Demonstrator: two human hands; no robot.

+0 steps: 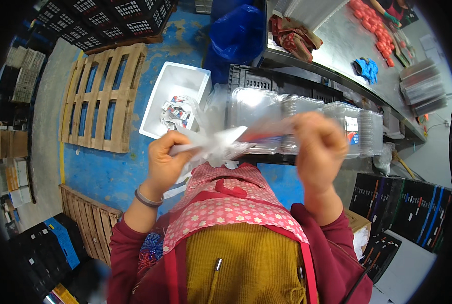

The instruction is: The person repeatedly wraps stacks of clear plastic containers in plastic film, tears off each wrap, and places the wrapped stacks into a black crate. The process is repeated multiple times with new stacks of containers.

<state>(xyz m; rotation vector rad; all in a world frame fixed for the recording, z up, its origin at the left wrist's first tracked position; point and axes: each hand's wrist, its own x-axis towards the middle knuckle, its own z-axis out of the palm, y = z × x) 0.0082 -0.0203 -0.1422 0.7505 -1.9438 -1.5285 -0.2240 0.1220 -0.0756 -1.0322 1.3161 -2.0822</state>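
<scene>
My left hand (169, 155) pinches white backing strips (214, 142) that fan out in front of the apron. Blurred by motion, my right hand (319, 146) is raised over the clear clamshell containers, with a smeared red and blue label (265, 131) at its fingertips. Nested stacks of clear plastic containers (256, 104) lie in a row on a black plastic crate (248, 74). One container toward the right bears a printed label (351, 131). Beyond my left hand stands a white foam box (153, 91) with crumpled label pieces (177, 110) inside.
A steel table (332, 49) holds a patterned cloth (296, 38), blue gloves (367, 70) and red packs (374, 28); a person in green gloves is beyond. Wooden pallets (98, 95) lie at the left. A blue bag (235, 34) stands ahead, black crates (396, 205) at the right.
</scene>
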